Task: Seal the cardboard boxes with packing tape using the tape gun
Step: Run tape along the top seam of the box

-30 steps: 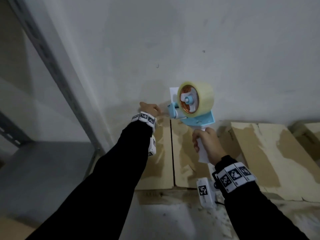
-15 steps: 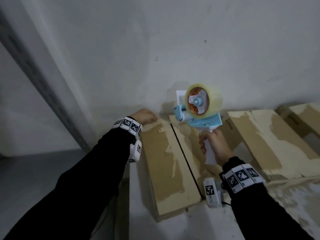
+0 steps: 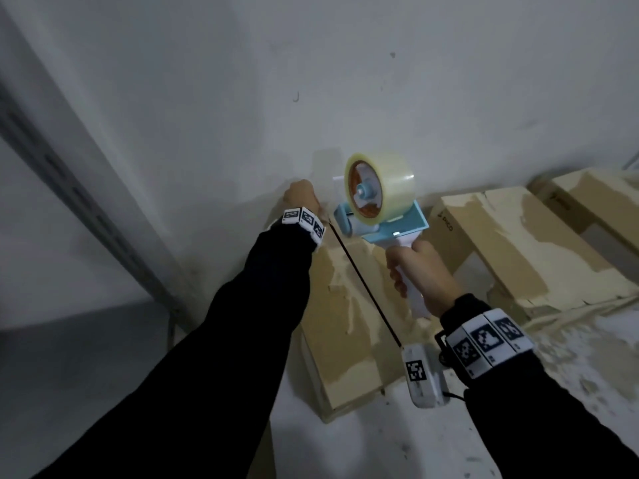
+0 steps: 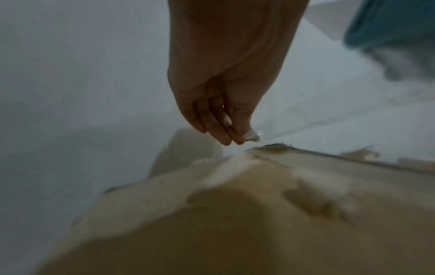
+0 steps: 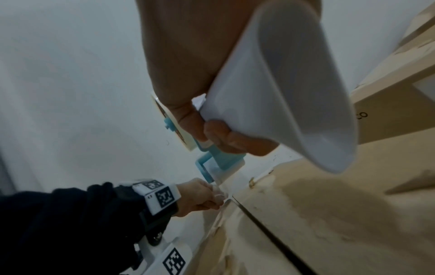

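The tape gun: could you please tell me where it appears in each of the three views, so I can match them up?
Head: tape gun at centre, right hand round its white grip.
Left wrist: only a blurred blue corner at the top right.
Right wrist: white grip fills the upper middle, blue frame just below.
Shared landmark: the dark flap seam of the cardboard box, beneath the gun's front end.

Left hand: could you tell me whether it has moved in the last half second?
Yes: the left hand shifted right, from the far left corner of the cardboard box to the far end of its seam.
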